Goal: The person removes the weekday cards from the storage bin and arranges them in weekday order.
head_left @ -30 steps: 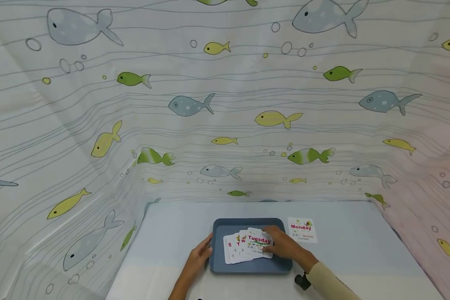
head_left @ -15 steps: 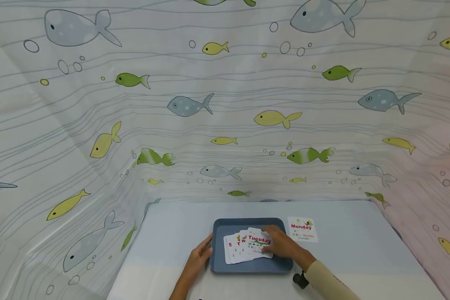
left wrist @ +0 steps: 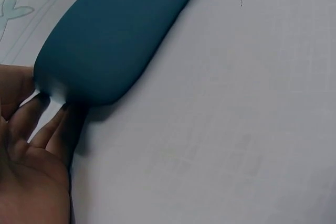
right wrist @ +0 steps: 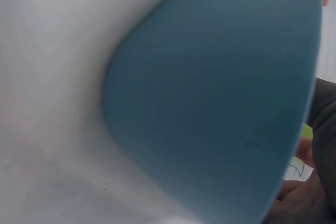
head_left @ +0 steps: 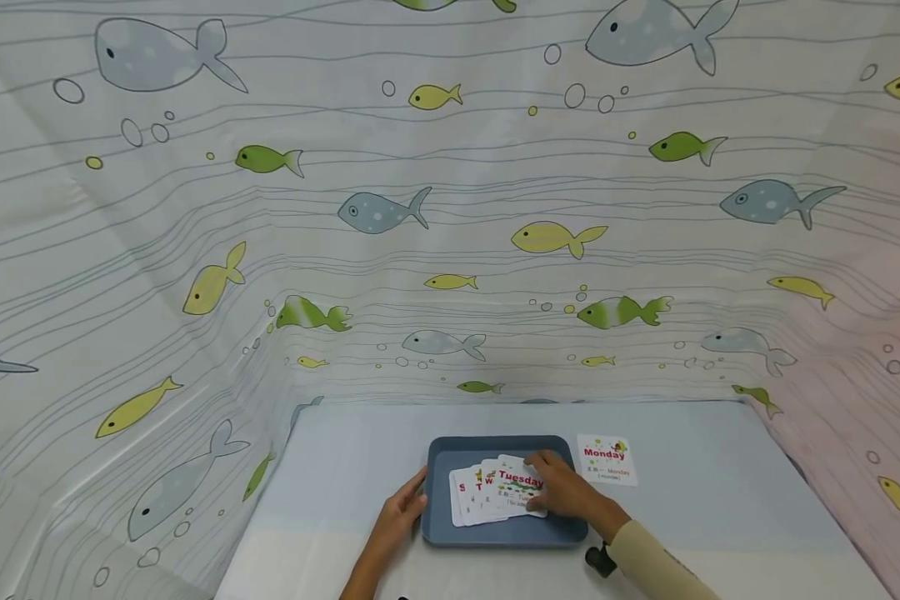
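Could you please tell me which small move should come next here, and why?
Probably lift the Tuesday card off the other cards: it lies on top, with the right hand at its right side. The left hand touches the tray, and the Monday card lies alone on the table to the right.

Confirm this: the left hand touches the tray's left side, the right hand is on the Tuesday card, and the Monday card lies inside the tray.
One thing is wrong: the Monday card lies on the table, right of the tray, as the head view shows. The left hand, right hand and Tuesday card are as you say.
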A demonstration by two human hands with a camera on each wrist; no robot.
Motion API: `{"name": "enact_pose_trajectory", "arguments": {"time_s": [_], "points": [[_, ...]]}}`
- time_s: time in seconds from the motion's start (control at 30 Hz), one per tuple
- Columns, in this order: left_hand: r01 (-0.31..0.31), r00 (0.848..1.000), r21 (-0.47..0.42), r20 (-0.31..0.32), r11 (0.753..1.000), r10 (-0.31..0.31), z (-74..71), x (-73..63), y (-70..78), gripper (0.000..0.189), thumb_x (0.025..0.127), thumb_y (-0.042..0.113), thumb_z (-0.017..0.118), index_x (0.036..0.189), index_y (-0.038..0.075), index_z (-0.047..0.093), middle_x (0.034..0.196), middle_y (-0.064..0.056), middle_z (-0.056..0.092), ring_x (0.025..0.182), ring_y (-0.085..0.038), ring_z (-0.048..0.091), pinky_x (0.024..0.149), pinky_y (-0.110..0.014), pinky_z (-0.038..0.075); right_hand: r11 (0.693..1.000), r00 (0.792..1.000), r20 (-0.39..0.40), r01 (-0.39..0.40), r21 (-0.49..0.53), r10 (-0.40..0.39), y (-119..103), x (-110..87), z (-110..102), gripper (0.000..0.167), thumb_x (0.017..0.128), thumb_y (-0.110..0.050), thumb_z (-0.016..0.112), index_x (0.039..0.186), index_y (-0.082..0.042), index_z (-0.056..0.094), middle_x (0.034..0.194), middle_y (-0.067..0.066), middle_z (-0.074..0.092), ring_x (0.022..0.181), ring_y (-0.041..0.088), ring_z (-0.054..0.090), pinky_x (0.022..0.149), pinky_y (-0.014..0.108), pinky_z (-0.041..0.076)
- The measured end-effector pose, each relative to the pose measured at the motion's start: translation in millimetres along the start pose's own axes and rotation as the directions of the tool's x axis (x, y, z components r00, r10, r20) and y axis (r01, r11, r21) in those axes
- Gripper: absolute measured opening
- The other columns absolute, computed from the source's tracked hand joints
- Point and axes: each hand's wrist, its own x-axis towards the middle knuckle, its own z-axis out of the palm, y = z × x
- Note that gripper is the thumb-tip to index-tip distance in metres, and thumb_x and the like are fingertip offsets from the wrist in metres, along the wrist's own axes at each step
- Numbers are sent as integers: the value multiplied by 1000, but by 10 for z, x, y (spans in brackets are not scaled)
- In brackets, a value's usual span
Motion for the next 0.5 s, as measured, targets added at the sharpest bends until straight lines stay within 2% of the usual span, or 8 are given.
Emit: {"name": "enact_pose_trajectory", "arguments": {"time_s": [0.17, 0.27, 0.5], "points": [[-11, 1000, 8, 5, 1000, 11, 1, -14, 6, 58, 103, 31, 54, 153, 7, 38, 162, -13, 33, 150, -36, 26, 110, -10, 32, 1000, 1000, 17, -10, 2, 10, 8, -3, 13, 71, 77, -29, 87, 135, -7, 53, 141, 22, 50, 131, 42, 49, 104, 59, 46], [-38, 999, 7, 3, 999, 38, 4, -11, 19, 58, 103, 30, 54, 153, 5, 39, 161, -15, 33, 150, -38, 26, 111, -11, 32, 1000, 1000, 24, -19, -1, 19, 17, -4, 16, 72, 78, -29, 86, 136, -7, 52, 141, 21, 51, 132, 41, 49, 106, 58, 45], [-42, 999, 13, -24, 999, 42, 10, -39, 31, 56, 103, 29, 55, 151, 5, 41, 160, -15, 35, 149, -38, 27, 110, -11, 33, 1000, 1000, 16, -6, -13, 6, 5, 4, 28, 73, 76, -27, 87, 136, -5, 52, 136, 20, 54, 126, 39, 52, 104, 57, 47]]}}
